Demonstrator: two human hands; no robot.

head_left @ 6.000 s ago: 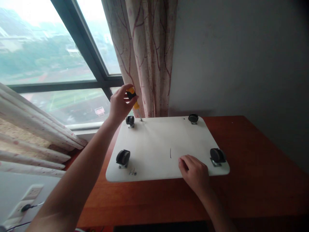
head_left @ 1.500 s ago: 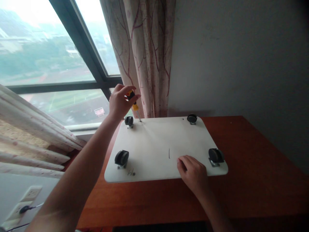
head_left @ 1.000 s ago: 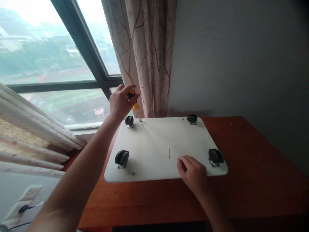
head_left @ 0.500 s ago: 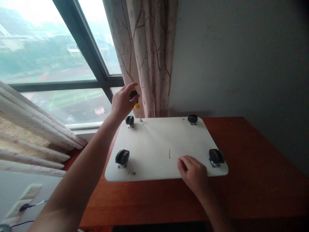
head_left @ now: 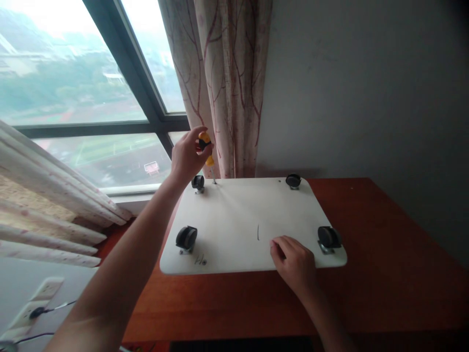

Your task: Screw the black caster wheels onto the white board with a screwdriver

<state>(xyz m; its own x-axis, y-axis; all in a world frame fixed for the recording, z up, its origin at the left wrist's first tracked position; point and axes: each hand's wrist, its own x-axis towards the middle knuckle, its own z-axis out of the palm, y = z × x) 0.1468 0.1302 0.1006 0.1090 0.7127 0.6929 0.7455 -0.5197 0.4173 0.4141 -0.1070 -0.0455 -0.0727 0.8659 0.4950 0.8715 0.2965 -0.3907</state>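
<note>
My left hand (head_left: 188, 152) grips a screwdriver (head_left: 210, 160) with a yellow and black handle. Its shaft points down, the tip at a screw spot (head_left: 215, 183) near the far left edge of a white board (head_left: 234, 210). The board lies flat on a wooden table, a black caster wheel at each corner; the far left caster (head_left: 198, 183) is just left of the screwdriver. Curled on the board's near right part rests my right hand (head_left: 293, 259), its fingers folded and any small thing inside hidden. The near right caster (head_left: 329, 237) is to its right.
The reddish-brown table (head_left: 381, 264) extends right and toward me. Behind the board hang a patterned curtain (head_left: 229, 88) and a grey wall (head_left: 348, 88). At left are a window (head_left: 80, 83), another curtain (head_left: 44, 205) and wall sockets with a plug (head_left: 36, 313).
The screwdriver handle has turned a little in my left hand, showing more yellow at its top. My right hand stays in place on the board.
</note>
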